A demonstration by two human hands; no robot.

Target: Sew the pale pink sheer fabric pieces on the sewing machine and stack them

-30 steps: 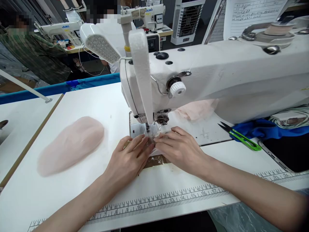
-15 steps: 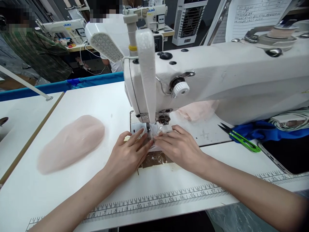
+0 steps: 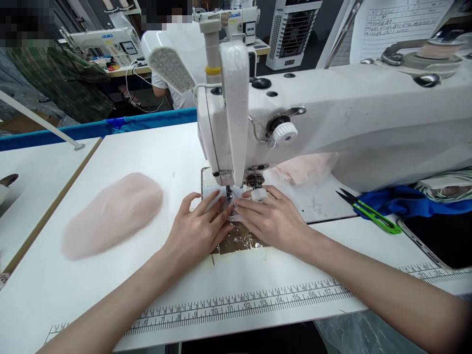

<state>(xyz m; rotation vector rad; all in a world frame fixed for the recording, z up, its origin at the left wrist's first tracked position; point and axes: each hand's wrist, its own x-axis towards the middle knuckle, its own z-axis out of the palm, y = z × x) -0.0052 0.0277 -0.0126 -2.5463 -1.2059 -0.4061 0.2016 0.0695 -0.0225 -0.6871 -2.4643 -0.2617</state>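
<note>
A small piece of sheer pale fabric [image 3: 235, 217] lies under the presser foot [image 3: 229, 193] of a white sewing machine [image 3: 313, 105]. My left hand [image 3: 199, 221] rests flat at the left of the foot, fingers spread, fingertips on the fabric's edge. On the other side my right hand [image 3: 275, 216] lies with its fingers stretched out and pressing on the fabric; its thumb is mostly hidden. The fingertips of both hands nearly meet in front of the foot. Most of the fabric is covered by the fingers.
A sheer pink fabric piece [image 3: 114, 214] lies left on the table; more pink fabric [image 3: 304, 168] sits behind the needle area. Green thread snips [image 3: 378, 216], blue cloth [image 3: 391, 200] and a phone [image 3: 438, 238] are at right. A printed ruler [image 3: 236, 307] runs along the front edge.
The fabric's near edge has shifted away from me toward the foot, baring more of the brown taped plate. Both hands stay beside the foot. The whole view has shifted slightly.
</note>
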